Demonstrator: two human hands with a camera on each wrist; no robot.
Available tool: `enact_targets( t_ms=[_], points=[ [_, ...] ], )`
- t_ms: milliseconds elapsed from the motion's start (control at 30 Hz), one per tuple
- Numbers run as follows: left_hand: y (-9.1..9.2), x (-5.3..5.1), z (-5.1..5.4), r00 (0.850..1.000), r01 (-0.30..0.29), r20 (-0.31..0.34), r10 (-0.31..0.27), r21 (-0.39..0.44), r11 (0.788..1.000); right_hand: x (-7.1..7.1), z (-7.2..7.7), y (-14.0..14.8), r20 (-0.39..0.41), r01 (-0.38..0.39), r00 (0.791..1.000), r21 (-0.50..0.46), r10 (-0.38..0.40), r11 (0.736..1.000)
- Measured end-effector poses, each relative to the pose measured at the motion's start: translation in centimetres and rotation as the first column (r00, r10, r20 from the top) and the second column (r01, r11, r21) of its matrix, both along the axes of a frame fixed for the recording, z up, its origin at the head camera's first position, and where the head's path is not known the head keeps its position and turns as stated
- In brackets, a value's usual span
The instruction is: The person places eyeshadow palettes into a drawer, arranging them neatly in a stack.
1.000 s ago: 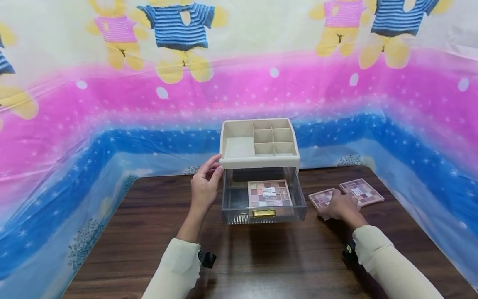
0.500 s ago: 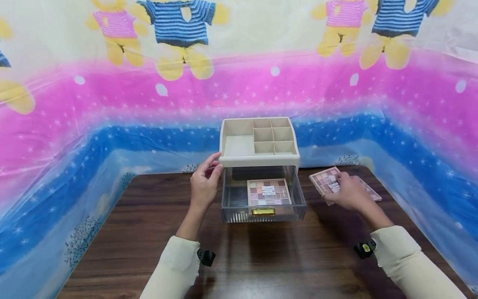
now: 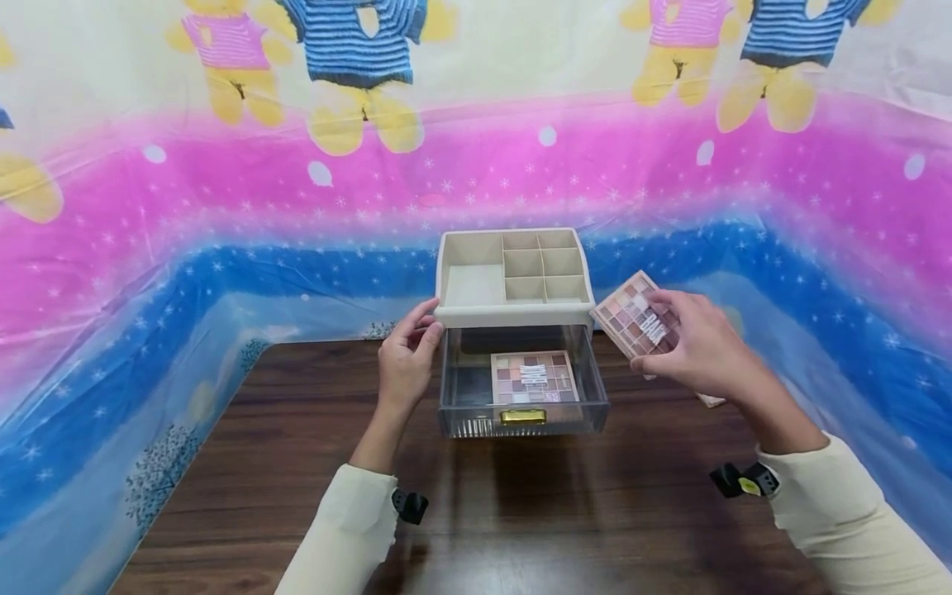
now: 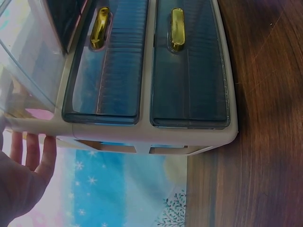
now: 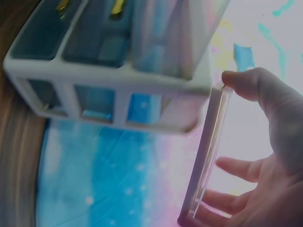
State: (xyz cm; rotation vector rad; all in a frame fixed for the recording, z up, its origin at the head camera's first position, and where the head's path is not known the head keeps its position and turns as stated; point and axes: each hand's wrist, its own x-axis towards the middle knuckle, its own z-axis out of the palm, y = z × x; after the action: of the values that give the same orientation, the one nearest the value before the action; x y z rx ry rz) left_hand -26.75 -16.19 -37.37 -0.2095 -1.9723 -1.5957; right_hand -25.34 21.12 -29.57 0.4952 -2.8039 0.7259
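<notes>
My right hand [image 3: 706, 347] pinches an eyeshadow palette [image 3: 625, 318] by its edges, thumb on one side and fingers on the other. The palette is tilted in the air beside the right wall of a cream drawer organizer [image 3: 513, 315]. In the right wrist view the held palette [image 5: 208, 146] appears edge-on. My left hand [image 3: 405, 364] rests its fairly straight fingertips against the organizer's left side. The clear top drawer [image 3: 476, 420] is pulled out, and another palette [image 3: 532, 377] lies in its right part. A further palette [image 3: 710, 400] on the table is mostly hidden under my right hand.
Two lower drawers [image 4: 189, 85] with gold handles are closed in the left wrist view. The organizer's top has a large compartment [image 3: 474, 285] and several small ones. A patterned cloth [image 3: 297, 207] hangs behind the dark wooden table [image 3: 312, 496].
My right hand has lifted the eyeshadow palette off the table and carried it up and left towards the organizer. My left hand has stayed against the organizer's side.
</notes>
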Motion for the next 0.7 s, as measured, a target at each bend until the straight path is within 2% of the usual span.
enact_targets(
  t_ms=[167,367,533,700],
  points=[
    [0.0,0.0,0.0,1.0,0.011,-0.004,-0.011,0.004,1.0,0.7,1.1,-1.8,-0.059,-0.113,0.992,-0.031,0.111,0.993],
    [-0.1,-0.1,0.0,1.0,0.009,-0.009,-0.009,0.011,1.0,0.6,1.5,-4.0,-0.109,-0.264,0.959,0.01,0.264,0.964],
    [-0.1,0.1,0.0,1.0,0.006,-0.002,-0.006,-0.001,1.0,0.6,1.5,-5.5,-0.076,-0.364,0.926,0.078,0.369,0.928],
    [0.0,0.1,-0.1,1.0,0.004,-0.009,-0.004,-0.008,1.0,0.7,1.3,-6.3,-0.019,-0.464,0.883,0.119,0.469,0.878]
  ],
)
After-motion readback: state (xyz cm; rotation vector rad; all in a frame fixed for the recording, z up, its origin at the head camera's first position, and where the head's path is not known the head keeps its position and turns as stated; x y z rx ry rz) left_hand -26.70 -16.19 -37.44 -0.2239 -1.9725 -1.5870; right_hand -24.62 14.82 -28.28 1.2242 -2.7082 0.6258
